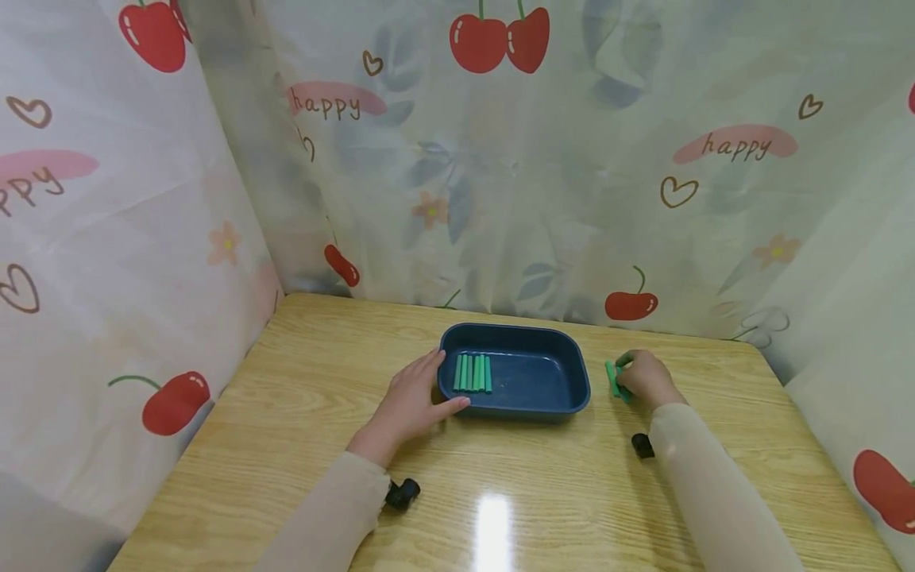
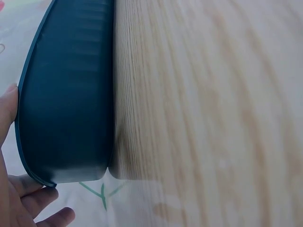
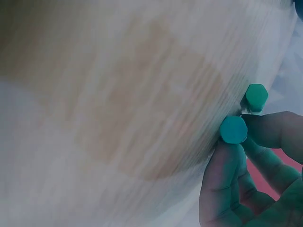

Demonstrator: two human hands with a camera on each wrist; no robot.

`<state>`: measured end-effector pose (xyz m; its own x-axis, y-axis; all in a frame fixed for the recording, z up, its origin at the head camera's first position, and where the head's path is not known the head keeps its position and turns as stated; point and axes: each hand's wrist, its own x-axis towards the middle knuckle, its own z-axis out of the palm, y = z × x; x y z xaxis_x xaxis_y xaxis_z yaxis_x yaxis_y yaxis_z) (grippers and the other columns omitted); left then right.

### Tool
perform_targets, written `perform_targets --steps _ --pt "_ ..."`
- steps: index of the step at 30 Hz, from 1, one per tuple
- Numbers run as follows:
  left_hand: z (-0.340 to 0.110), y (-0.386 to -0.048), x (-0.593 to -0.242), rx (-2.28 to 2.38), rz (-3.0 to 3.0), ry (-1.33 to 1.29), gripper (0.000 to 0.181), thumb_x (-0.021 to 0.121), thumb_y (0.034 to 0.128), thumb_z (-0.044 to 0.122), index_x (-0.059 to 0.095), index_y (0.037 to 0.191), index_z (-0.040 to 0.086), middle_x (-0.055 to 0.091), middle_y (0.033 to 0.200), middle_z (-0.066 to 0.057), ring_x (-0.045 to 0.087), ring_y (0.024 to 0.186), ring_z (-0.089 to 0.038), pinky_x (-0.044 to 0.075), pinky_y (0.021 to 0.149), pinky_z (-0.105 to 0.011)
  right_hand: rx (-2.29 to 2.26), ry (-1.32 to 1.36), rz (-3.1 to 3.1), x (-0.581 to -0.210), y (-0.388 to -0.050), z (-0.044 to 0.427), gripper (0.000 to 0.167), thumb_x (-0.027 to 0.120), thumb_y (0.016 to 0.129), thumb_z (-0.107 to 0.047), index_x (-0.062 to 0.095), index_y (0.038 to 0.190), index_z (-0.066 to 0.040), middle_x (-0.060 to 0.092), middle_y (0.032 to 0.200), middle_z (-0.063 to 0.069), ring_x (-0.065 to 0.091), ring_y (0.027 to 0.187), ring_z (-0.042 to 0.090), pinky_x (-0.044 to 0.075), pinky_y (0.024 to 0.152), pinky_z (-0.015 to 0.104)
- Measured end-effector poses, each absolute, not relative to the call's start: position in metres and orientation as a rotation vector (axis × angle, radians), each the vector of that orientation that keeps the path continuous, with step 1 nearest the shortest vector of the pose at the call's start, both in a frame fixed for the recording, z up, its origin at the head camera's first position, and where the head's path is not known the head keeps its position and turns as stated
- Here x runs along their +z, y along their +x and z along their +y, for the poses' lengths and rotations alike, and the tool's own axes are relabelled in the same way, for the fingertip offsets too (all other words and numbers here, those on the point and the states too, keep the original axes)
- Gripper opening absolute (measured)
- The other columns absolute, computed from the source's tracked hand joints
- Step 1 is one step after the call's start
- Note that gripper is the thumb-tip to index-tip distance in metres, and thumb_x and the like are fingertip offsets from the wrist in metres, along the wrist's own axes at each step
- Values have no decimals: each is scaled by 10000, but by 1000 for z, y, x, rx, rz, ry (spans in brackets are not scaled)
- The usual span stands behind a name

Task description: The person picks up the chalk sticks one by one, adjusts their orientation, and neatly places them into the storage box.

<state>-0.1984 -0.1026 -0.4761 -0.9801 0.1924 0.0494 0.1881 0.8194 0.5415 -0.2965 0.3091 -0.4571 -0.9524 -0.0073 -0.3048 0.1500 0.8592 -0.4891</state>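
Note:
A dark blue rectangular tray (image 1: pixel 522 413) sits on the table, with several green sticks (image 1: pixel 472 373) side by side in its left part. My left hand (image 1: pixel 411 401) holds the tray's left end, thumb at the near rim. In the left wrist view its fingers (image 2: pixel 40 201) come round the tray's corner. To the right of the tray, my right hand (image 1: pixel 646 379) pinches a green stick (image 3: pixel 233 129) between thumb and fingers; the stick's end looks hexagonal. Another green stick (image 3: pixel 256 97) lies just beside it, apart from the fingers.
The wood-grain table (image 1: pixel 314 357) is enclosed at the back and sides by a printed curtain (image 1: pixel 500 199) with cherries and hearts. Small black devices are on both wrists, one by the left sleeve (image 1: pixel 329 508) and one by the right.

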Motion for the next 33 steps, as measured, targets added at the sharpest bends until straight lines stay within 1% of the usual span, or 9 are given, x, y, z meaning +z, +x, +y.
perform_targets --steps 5,9,12,16,18,20,26,31,33 --pt "-102 -197 -474 903 2982 306 986 646 869 662 256 1600 129 242 1649 -55 233 1503 -284 183 1209 -518 -723 103 2752 -456 -291 310 382 589 930 -59 539 1262 123 639 914 186 589 811 296 493 792 461" --pt "-102 -197 -473 906 2983 317 981 647 872 657 260 1598 121 245 1647 -62 236 1502 -289 188 1207 -517 -795 93 2735 -460 -288 313 365 600 925 -70 544 1226 128 659 796 131 630 670 224 510 740 405" --pt "-103 -197 -474 897 2986 339 985 637 874 665 260 1596 111 248 1645 -72 240 1501 -287 195 1207 -507 -896 95 2695 -462 -284 316 385 602 933 -89 537 1243 131 667 804 122 631 616 184 523 689 358" --pt "-103 -197 -474 908 2981 355 979 642 880 651 257 1596 104 246 1645 -77 240 1501 -286 197 1207 -506 -1014 103 2645 -458 -278 318 444 603 947 -121 515 1310 117 669 987 169 639 729 175 535 692 330" --pt "-103 -197 -473 910 2979 349 980 642 880 652 254 1597 108 241 1647 -69 238 1502 -283 195 1207 -505 -1076 112 2611 -453 -274 317 468 596 953 -127 491 1346 104 655 1078 199 648 808 193 545 723 339" --pt "-103 -197 -474 904 2979 343 984 636 878 660 250 1599 113 235 1649 -62 235 1503 -280 192 1209 -502 -1135 116 2582 -447 -270 316 484 587 958 -123 467 1371 101 632 1122 210 648 863 212 556 743 355" --pt "-103 -196 -472 901 2973 332 992 634 875 668 246 1600 114 230 1651 -60 236 1503 -288 190 1210 -500 -1249 107 2527 -431 -261 308 498 573 973 -96 425 1406 101 601 1110 186 642 918 244 576 785 387" --pt "-102 -196 -472 906 2966 320 983 643 877 654 246 1602 123 229 1652 -54 230 1505 -280 186 1211 -503 -1322 51 2528 -418 -254 299 491 569 968 -78 425 1396 114 621 1061 183 656 869 241 584 779 377" --pt "-102 -196 -472 908 2965 316 977 650 879 643 244 1602 128 228 1653 -53 228 1506 -278 184 1211 -506 -1344 35 2531 -412 -252 296 492 567 963 -79 428 1393 116 613 1071 185 657 847 230 585 775 366"
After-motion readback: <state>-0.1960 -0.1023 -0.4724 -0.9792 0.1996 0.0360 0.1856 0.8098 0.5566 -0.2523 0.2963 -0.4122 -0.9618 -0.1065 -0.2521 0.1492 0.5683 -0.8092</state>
